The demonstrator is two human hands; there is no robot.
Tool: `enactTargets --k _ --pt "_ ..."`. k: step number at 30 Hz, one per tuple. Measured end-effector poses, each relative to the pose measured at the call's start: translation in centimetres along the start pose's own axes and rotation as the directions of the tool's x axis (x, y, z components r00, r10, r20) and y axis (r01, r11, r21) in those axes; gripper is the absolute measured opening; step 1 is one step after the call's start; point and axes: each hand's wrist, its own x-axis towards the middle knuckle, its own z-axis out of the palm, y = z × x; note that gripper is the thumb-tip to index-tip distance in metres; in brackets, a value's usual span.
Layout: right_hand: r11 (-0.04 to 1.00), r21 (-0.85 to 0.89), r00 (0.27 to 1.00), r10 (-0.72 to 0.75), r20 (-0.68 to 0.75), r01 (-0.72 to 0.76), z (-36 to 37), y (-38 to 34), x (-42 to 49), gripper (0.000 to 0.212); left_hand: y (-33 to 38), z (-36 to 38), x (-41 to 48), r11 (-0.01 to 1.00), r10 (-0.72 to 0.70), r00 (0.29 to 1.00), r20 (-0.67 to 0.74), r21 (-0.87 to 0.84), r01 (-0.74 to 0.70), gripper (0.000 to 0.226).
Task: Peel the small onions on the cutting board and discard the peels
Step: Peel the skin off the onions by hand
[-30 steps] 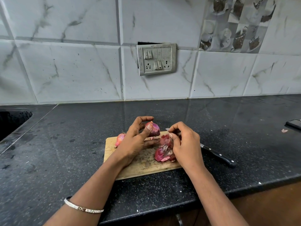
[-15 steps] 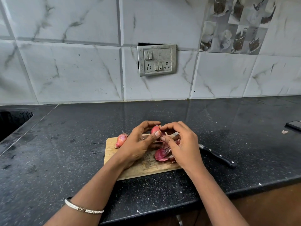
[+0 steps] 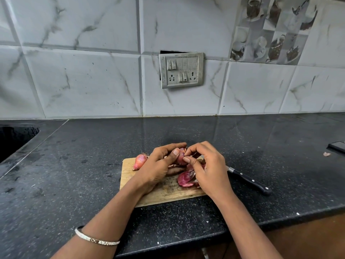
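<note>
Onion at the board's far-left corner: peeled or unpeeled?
Unpeeled: the onion has dry outer skin and root hairs on it, lying on the cutting board.

- bench (image 3: 186, 131): glossy black, speckled all over with fine pale flecks
- cutting board (image 3: 168, 193): light tan wood with a darker, greyish scuffed patch in the middle
- held onion (image 3: 180, 156): pinkish red
- unpeeled onion (image 3: 139, 161): pink-orange with paler streaks along its length
- peels (image 3: 184, 179): magenta-purple, finely veined
- knife handle (image 3: 252, 183): black with small silver rivets and a steel collar
- wall tiles (image 3: 84, 81): white-grey marble look with thin grey-green veins
- picture tile (image 3: 270, 30): grey chequered squares printed with white cups and brown cakes
- switch plate (image 3: 181, 70): dull silver-grey frame, off-white switches
- bangle (image 3: 96, 240): silver with a small patterned section
- phone (image 3: 337, 146): black
- cabinet front (image 3: 308, 240): brown
</note>
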Motion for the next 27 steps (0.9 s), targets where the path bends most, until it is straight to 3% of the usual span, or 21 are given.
enactTargets --k 4,8,12,17,21,27 --pt "1.0 -0.002 0.999 0.002 0.039 -0.002 0.14 0.01 0.02 0.014 0.39 -0.08 0.09 0.999 -0.04 0.999 0.009 -0.035 0.04 0.031" --pt "0.999 -0.027 0.996 -0.029 0.08 0.031 0.35 0.21 -0.02 0.016 0.33 -0.31 0.09 0.999 -0.046 0.998 0.031 -0.024 0.047 0.055" --pt "0.994 -0.08 0.993 -0.06 0.101 0.068 0.61 0.42 -0.02 0.015 0.25 -0.31 -0.02 1.0 -0.015 0.999 0.051 -0.025 0.016 0.048" --pt "0.998 -0.055 0.999 -0.035 0.041 0.037 0.42 0.22 -0.02 0.015 0.18 -0.26 -0.19 0.998 0.032 0.999 0.022 -0.048 -0.031 0.042" --pt "0.999 0.019 0.999 0.03 -0.035 -0.03 -0.01 -0.25 0.04 0.01 0.07 -0.25 -0.38 0.991 0.106 0.994 -0.011 0.083 -0.105 0.049" --pt "0.997 0.07 0.998 0.035 -0.048 -0.031 -0.22 -0.34 0.25 0.008 0.17 -0.22 -0.35 0.98 0.141 0.99 -0.023 0.145 -0.136 0.048"
